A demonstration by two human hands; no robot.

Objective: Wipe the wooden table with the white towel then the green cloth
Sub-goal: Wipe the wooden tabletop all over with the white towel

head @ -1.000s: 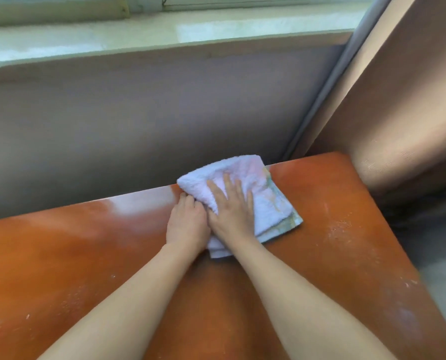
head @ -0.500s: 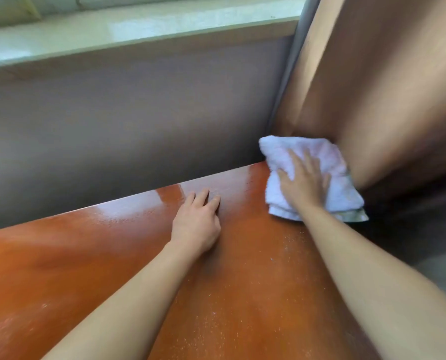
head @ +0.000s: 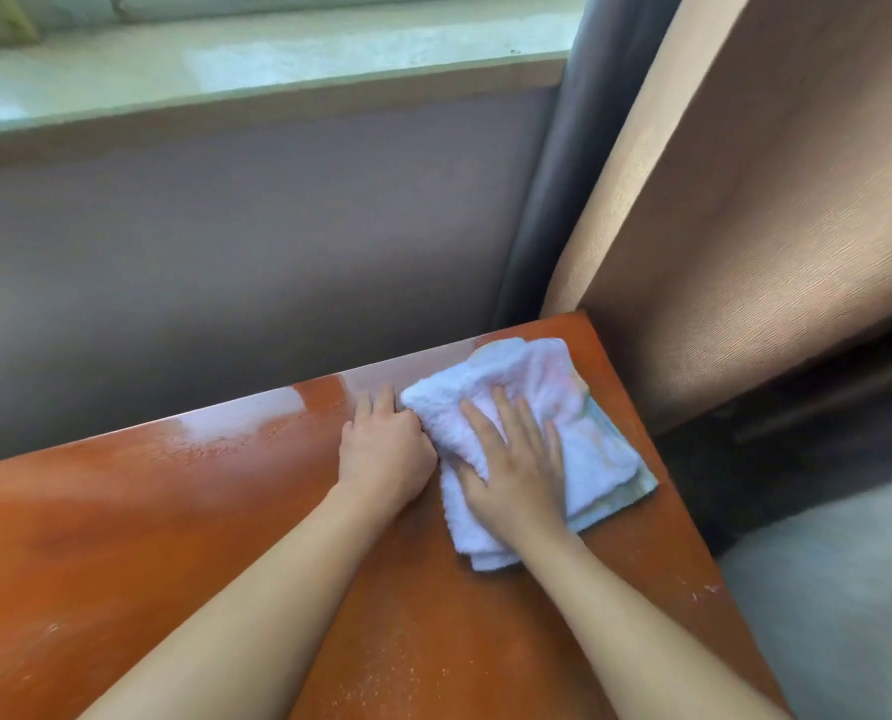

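A folded white towel lies on the reddish-brown wooden table near its far right corner. My right hand presses flat on the towel with the fingers spread. My left hand rests on the table just left of the towel, its fingers curled at the towel's left edge. A pale greenish layer shows at the towel's lower right edge; whether it is the green cloth I cannot tell.
A grey wall panel runs along the table's far edge below a pale window sill. A tan curtain hangs beside the right corner. Floor lies beyond the table's right edge. Light specks dot the tabletop.
The towel and my right hand came back from the table's right edge onto the top near the corner. My left hand moved up against the towel's left edge.
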